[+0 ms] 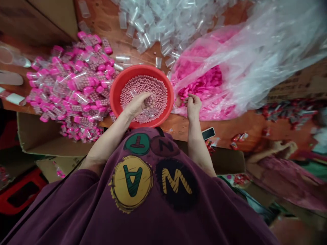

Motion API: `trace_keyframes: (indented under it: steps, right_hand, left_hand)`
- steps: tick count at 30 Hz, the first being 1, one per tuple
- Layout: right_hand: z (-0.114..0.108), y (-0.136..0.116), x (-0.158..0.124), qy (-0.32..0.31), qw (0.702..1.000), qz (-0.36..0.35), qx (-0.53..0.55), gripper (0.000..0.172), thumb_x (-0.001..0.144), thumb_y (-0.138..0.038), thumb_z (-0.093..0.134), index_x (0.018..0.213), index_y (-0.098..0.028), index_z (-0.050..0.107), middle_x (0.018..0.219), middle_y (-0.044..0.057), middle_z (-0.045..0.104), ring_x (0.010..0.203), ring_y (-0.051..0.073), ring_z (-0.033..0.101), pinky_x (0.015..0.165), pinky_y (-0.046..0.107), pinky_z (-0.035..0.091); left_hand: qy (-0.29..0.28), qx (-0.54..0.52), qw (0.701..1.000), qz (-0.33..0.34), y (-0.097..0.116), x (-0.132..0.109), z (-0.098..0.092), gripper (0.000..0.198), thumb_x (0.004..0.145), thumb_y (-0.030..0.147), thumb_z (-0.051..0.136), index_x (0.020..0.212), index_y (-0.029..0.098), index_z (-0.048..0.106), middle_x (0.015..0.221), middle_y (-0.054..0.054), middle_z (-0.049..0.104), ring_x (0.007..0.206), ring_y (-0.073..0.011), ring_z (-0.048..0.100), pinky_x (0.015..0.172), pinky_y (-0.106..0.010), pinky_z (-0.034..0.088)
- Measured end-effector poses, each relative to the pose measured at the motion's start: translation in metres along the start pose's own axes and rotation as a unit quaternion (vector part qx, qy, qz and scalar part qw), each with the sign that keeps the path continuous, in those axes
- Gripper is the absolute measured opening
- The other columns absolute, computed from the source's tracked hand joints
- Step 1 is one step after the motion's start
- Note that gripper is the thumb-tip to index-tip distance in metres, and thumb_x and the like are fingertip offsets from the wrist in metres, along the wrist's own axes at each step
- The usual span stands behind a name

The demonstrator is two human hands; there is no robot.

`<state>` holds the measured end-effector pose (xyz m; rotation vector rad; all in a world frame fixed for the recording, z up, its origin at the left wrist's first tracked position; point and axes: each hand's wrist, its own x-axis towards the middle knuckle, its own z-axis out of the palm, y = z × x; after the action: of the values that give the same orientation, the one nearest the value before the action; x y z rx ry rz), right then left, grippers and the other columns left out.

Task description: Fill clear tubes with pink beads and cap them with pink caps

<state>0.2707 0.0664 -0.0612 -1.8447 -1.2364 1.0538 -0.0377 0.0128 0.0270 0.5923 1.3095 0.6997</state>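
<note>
My left hand (139, 103) is over a red basin (115, 90) of small pink beads (143, 82). Its fingers are closed round a small clear container (150, 101) with pink beads in it. More clear containers lie on the beads, partly hidden under the hand. To the right of the basin, my right hand (194, 104) is at the opening of a clear plastic bag (237, 68) of bright pink caps (213, 80). Thumb and fingers are pinched together there; what they hold, if anything, is too small to make out.
Left of the basin is a large heap of bead-filled containers with pink caps (76, 78). Clear containers (145, 20) are piled at the back. A phone (208, 133) lies at the table's front edge. Open cardboard boxes (51, 136) stand below. Another person's arm (276, 149) shows at right.
</note>
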Motion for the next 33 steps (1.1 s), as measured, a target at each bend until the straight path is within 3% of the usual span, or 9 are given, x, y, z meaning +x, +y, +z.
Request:
trace_keyframes:
  steps: [3,9,13,17,21,25,27,30,33]
  right_hand:
    - [-0.009,-0.001,-0.002,-0.027,0.999,0.025,-0.006,0.028,0.1,-0.044,0.058,0.109,-0.022,0.072,0.085,0.003,0.074,0.073,0.02,0.071,0.077,0.043,0.067]
    - [0.028,-0.072,-0.047,-0.296,0.948,-0.111,0.042,0.024,0.1,-0.039,0.071,0.118,-0.026,0.081,0.109,0.003,0.08,0.099,0.021,0.074,0.101,0.045,0.065]
    - [0.041,-0.106,-0.06,-0.349,0.917,-0.193,-0.017,0.02,0.101,-0.029,0.07,0.116,-0.025,0.082,0.116,0.004,0.078,0.112,0.025,0.072,0.111,0.049,0.058]
    - [0.048,-0.108,-0.063,-0.37,0.9,-0.22,-0.07,0.016,0.103,-0.027,0.068,0.112,-0.025,0.081,0.112,0.005,0.078,0.111,0.027,0.07,0.109,0.048,0.057]
    - [0.066,-0.089,-0.078,-0.323,0.925,-0.189,-0.063,0.023,0.108,-0.037,0.062,0.115,-0.022,0.078,0.107,0.007,0.079,0.098,0.024,0.07,0.095,0.041,0.06]
    - [0.071,-0.053,-0.085,-0.257,0.951,-0.162,-0.055,0.036,0.105,-0.046,0.066,0.126,-0.019,0.075,0.118,0.011,0.08,0.1,0.025,0.072,0.098,0.042,0.062]
    - [0.06,-0.031,-0.075,-0.209,0.965,-0.144,-0.06,0.038,0.105,-0.049,0.065,0.127,-0.02,0.076,0.121,0.011,0.081,0.102,0.025,0.073,0.102,0.043,0.062]
    - [0.041,-0.003,-0.045,-0.063,0.993,-0.047,-0.086,0.037,0.111,-0.043,0.05,0.121,-0.019,0.076,0.118,0.012,0.082,0.106,0.026,0.075,0.106,0.045,0.061]
    - [0.039,0.011,-0.015,-0.042,0.984,0.011,-0.175,0.032,0.107,-0.027,0.05,0.122,-0.014,0.075,0.124,0.018,0.081,0.115,0.028,0.075,0.112,0.044,0.058]
  left_hand:
    - [0.009,0.041,0.999,-0.028,-0.009,0.006,0.008,0.043,0.111,0.044,0.047,0.104,0.016,0.079,0.094,-0.013,0.081,0.081,-0.0199,0.076,0.071,-0.032,0.063]
    - [0.023,0.108,0.992,-0.06,-0.016,0.011,0.022,0.046,0.114,0.051,0.046,0.102,0.018,0.075,0.086,-0.011,0.075,0.09,-0.0254,0.077,0.079,-0.04,0.066]
    - [0.007,0.078,0.995,-0.054,-0.013,0.008,0.019,0.051,0.116,0.052,0.037,0.094,0.019,0.069,0.084,-0.008,0.069,0.086,-0.0246,0.076,0.075,-0.042,0.064]
    - [-0.006,0.121,0.99,-0.069,-0.014,0.005,0.014,0.071,0.114,0.071,0.03,0.084,0.02,0.068,0.076,-0.01,0.067,0.086,-0.03,0.078,0.079,-0.053,0.065]
    - [-0.023,0.102,0.99,-0.099,-0.022,0.006,0.006,0.077,0.11,0.08,0.029,0.072,0.022,0.064,0.069,-0.011,0.062,0.089,-0.0334,0.079,0.088,-0.059,0.064]
    - [0.022,0.067,0.991,-0.112,-0.035,0.005,-0.015,0.067,0.105,0.077,0.049,0.069,0.022,0.061,0.062,-0.007,0.058,0.068,-0.023,0.07,0.075,-0.045,0.062]
    - [0.024,0.027,0.994,-0.108,-0.04,0.003,-0.026,0.061,0.101,0.074,0.059,0.068,0.023,0.059,0.057,-0.004,0.056,0.055,-0.0169,0.06,0.058,-0.035,0.054]
    - [-0.001,-0.046,0.994,-0.099,-0.041,0.002,-0.032,0.058,0.092,0.073,0.071,0.068,0.023,0.057,0.054,-0.003,0.055,0.048,-0.0146,0.053,0.046,-0.029,0.039]
    - [-0.01,-0.086,0.992,-0.091,-0.036,0.004,-0.02,0.059,0.091,0.077,0.071,0.072,0.022,0.059,0.058,-0.004,0.057,0.05,-0.015,0.056,0.043,-0.026,0.032]
